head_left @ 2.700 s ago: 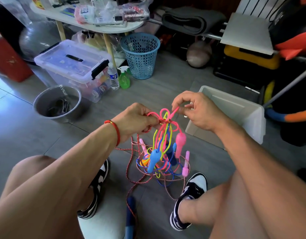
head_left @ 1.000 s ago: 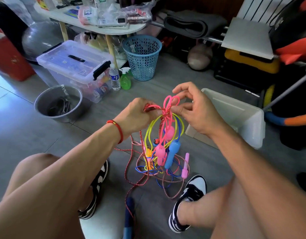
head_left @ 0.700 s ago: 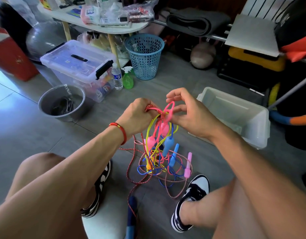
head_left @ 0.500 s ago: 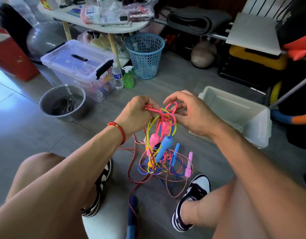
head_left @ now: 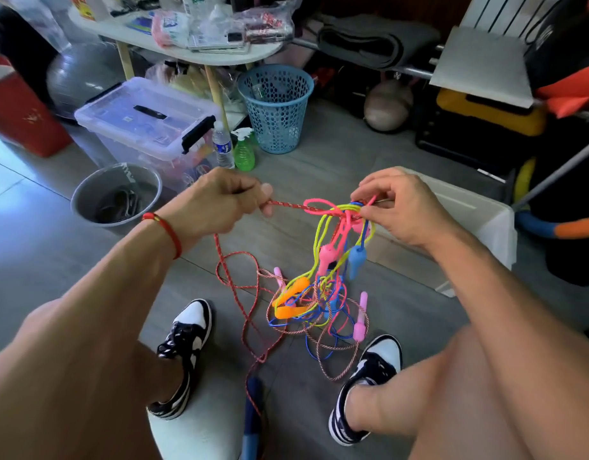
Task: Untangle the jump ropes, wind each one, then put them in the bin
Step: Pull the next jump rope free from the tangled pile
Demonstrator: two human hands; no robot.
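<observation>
Left hand (head_left: 220, 202) grips the red rope (head_left: 288, 205), drawn taut toward the knot (head_left: 347, 214) pinched by the right hand (head_left: 404, 207). Rope's axis runs left-right between the fists; the tangle (head_left: 316, 293) hangs below the knot to the floor (head_left: 37, 254). Bin (head_left: 492, 224) sits just behind the right hand. Half a second ago the hands were nearly touching; now the left has pulled well apart.

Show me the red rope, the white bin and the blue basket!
red rope (head_left: 288, 205), head view, the stretch pulled tight between the hands.
white bin (head_left: 495, 227), head view, its near right wall.
blue basket (head_left: 275, 127), head view, its mesh side.
</observation>
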